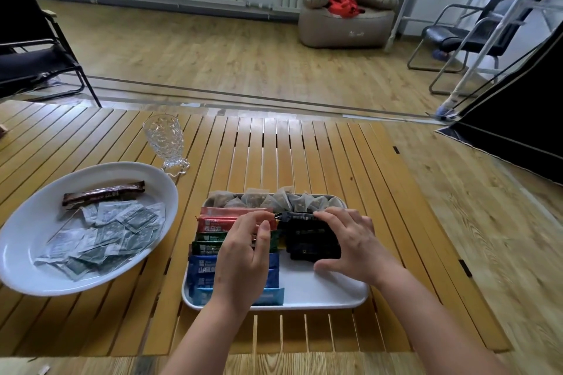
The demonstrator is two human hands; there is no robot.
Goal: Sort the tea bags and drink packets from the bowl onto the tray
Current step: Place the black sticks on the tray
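Note:
A white tray (320,292) lies in front of me with pyramid tea bags (274,201) along its far edge. Red (219,219), green (210,243) and blue packets (201,271) lie in rows on its left half. A stack of black packets (310,240) sits at mid-right. My left hand (243,256) hovers over the coloured rows and pinches the left end of the top black packet. My right hand (353,243) curls around the black stack from the right, thumb at its near edge. The white bowl (24,265) at left holds several pale sachets (106,234) and one brown stick packet (103,193).
A cut-glass goblet (166,143) stands behind the bowl on the slatted wooden table (304,155). Black chairs stand at far left and far right. A beige floor seat with a red item sits across the room.

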